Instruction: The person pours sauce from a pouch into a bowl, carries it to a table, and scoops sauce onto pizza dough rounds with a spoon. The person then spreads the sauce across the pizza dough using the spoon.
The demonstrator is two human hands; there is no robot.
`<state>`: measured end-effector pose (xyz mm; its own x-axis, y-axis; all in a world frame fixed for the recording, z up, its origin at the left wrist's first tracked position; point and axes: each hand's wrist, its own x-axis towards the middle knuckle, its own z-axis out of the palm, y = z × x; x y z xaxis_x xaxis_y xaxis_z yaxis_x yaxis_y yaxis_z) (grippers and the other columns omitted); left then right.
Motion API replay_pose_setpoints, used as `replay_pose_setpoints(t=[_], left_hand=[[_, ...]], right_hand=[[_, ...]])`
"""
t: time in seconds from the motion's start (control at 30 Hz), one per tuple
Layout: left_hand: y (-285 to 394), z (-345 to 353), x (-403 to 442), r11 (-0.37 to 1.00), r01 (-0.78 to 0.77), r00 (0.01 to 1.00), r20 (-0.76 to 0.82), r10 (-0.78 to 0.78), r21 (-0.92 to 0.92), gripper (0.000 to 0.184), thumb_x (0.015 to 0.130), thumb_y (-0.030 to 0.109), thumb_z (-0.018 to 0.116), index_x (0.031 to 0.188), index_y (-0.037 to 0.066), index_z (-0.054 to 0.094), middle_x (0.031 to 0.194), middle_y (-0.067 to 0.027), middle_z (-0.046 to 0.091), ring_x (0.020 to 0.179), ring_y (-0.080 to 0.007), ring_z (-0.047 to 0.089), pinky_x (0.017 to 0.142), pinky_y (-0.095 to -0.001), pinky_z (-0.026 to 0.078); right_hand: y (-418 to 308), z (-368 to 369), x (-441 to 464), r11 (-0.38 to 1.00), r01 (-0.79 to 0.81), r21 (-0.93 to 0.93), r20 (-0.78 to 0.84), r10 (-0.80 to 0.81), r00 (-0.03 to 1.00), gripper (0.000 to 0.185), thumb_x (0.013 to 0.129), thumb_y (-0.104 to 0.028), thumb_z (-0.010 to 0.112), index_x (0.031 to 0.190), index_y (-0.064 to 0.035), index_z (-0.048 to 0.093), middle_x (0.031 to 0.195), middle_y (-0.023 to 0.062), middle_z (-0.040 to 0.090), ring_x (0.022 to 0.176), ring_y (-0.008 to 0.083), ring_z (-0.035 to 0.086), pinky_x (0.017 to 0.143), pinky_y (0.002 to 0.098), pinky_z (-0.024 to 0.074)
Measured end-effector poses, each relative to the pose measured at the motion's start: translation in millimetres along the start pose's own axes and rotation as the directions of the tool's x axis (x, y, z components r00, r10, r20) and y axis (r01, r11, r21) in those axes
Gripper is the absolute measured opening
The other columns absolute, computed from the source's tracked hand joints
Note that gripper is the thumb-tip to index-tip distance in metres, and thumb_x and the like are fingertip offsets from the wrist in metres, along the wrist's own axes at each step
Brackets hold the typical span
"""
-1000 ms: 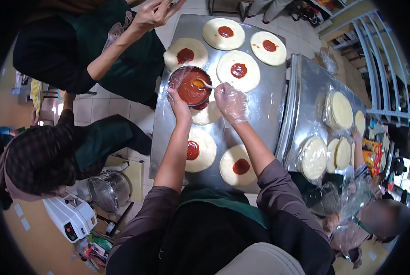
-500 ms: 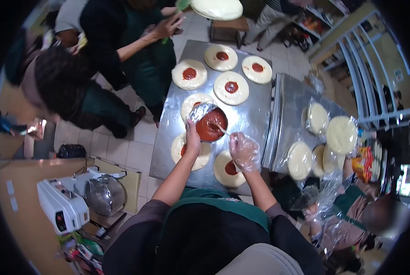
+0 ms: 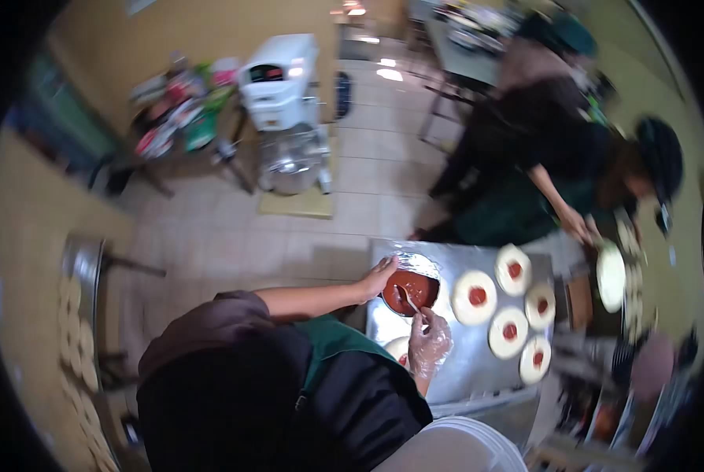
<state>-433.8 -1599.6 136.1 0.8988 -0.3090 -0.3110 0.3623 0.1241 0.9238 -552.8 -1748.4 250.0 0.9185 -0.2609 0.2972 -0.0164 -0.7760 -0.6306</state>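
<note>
A bowl of red sauce (image 3: 419, 289), partly covered with crumpled foil (image 3: 412, 264), is above the left side of the metal table. My bare left hand (image 3: 378, 282) grips the bowl's rim at the foil. In its clear plastic glove, my right hand (image 3: 430, 344) pinches the handle of a spoon (image 3: 406, 298) that dips into the sauce. Flat dough rounds (image 3: 463, 310) with red sauce in their centres lie to the right of the bowl. Another dough round (image 3: 396, 346) shows partly, beside my gloved hand.
The metal table (image 3: 466, 381) extends to the right. Across it, a co-worker's hand (image 3: 575, 226) is by a pale round (image 3: 611, 277). A stand mixer (image 3: 279, 86) stands on the floor side ahead. Trays of dough pieces (image 3: 75, 322) are at far left.
My view has swung left, bringing the mixer and wall ahead. The bowl has shifted towards the table's left edge with both hands, and the spoon remains in the sauce.
</note>
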Motion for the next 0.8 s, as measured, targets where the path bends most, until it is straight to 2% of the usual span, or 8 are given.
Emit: replay_pose_setpoints(t=[0.07,0.17,0.2,0.37,0.43,0.6,0.7,0.8], left_hand=[[30,-40,-32,1.0,0.005,0.996,-0.092,-0.006,-0.015,0.071,0.102,0.057,0.032,0.146,0.002,0.034,0.143,-0.0119,0.045,0.135,-0.0207,0.039,0.113,-0.0342,0.031],[17,-109,-52,0.961,-0.059,0.997,-0.07,0.041,-0.27,0.068,0.103,0.055,0.028,0.144,0.002,0.037,0.143,-0.011,0.046,0.134,-0.0195,0.041,0.112,-0.0349,0.032],[17,-127,-61,0.962,-0.101,0.99,-0.12,0.073,-0.252,0.066,0.103,0.055,0.024,0.143,0.004,0.038,0.142,-0.0111,0.048,0.133,-0.0203,0.044,0.112,-0.0359,0.034],[71,-190,-127,0.88,-0.138,0.97,-0.243,0.027,-0.454,0.068,0.101,0.059,0.021,0.145,0.009,0.037,0.142,-0.0097,0.049,0.131,-0.0232,0.047,0.109,-0.0421,0.04],[57,-231,-136,0.858,-0.197,0.954,-0.293,0.058,-0.473,0.07,0.1,0.062,0.022,0.146,0.011,0.035,0.144,-0.0093,0.047,0.133,-0.0235,0.045,0.108,-0.0442,0.04],[43,-342,-161,0.86,-0.193,0.864,-0.497,-0.079,-0.473,0.081,0.09,0.077,0.025,0.148,0.02,0.031,0.15,-0.0059,0.039,0.137,-0.0278,0.039,0.103,-0.0616,0.037],[44,-418,-182,0.799,-0.374,0.844,-0.531,0.081,-0.472,0.081,0.09,0.077,0.026,0.148,0.02,0.032,0.147,-0.0058,0.043,0.134,-0.0274,0.043,0.103,-0.0585,0.04],[63,-490,-213,0.796,-0.413,0.763,-0.646,0.037,-0.442,0.079,0.093,0.074,0.025,0.146,0.017,0.035,0.143,-0.008,0.048,0.129,-0.027,0.049,0.101,-0.0526,0.044]], right_hand=[[-35,13,-1,0.99,0.01,0.142,0.067,-0.02,0.998,0.028,0.08,-0.012,0.073,0.106,-0.003,0.069,0.086,0.0123,0.068,0.072,0.026,0.065,0.067,0.0382,0.0532],[-81,23,11,0.965,0.19,0.183,0.143,-0.217,0.966,0.054,0.078,-0.016,0.077,0.127,-0.0015,0.059,0.102,0.0182,0.066,0.075,0.0265,0.066,0.072,0.0378,0.0535],[-84,32,12,0.957,0.236,0.168,0.161,-0.262,0.951,0.061,0.077,-0.019,0.077,0.132,-0.0024,0.054,0.107,0.0185,0.064,0.079,0.026,0.066,0.076,0.0387,0.0524],[-121,84,34,0.898,0.243,0.366,0.19,-0.328,0.925,0.05,0.09,-0.034,0.063,0.129,-0.0028,0.056,0.106,0.016,0.064,0.084,0.0268,0.063,0.082,0.0403,0.0486],[-151,102,40,0.891,0.173,0.42,0.266,-0.304,0.915,0.045,0.095,-0.035,0.057,0.126,-0.0034,0.057,0.105,0.0164,0.064,0.088,0.0267,0.062,0.083,0.0409,0.0481],[-220,190,45,0.82,-0.022,0.572,0.474,-0.309,0.824,0.038,0.097,-0.031,0.056,0.121,-0.0018,0.06,0.11,0.0148,0.065,0.092,0.0234,0.062,0.086,0.0367,0.0483],[-289,243,40,0.833,-0.089,0.545,0.592,-0.308,0.744,0.045,0.1,-0.038,0.052,0.119,0.0017,0.061,0.108,0.014,0.066,0.091,0.0208,0.062,0.086,0.0356,0.0485],[-351,311,32,0.82,-0.171,0.546,0.666,-0.301,0.682,0.052,0.1,-0.046,0.048,0.115,0.0013,0.063,0.099,0.0104,0.067,0.084,0.0181,0.062,0.082,0.0337,0.0484]])
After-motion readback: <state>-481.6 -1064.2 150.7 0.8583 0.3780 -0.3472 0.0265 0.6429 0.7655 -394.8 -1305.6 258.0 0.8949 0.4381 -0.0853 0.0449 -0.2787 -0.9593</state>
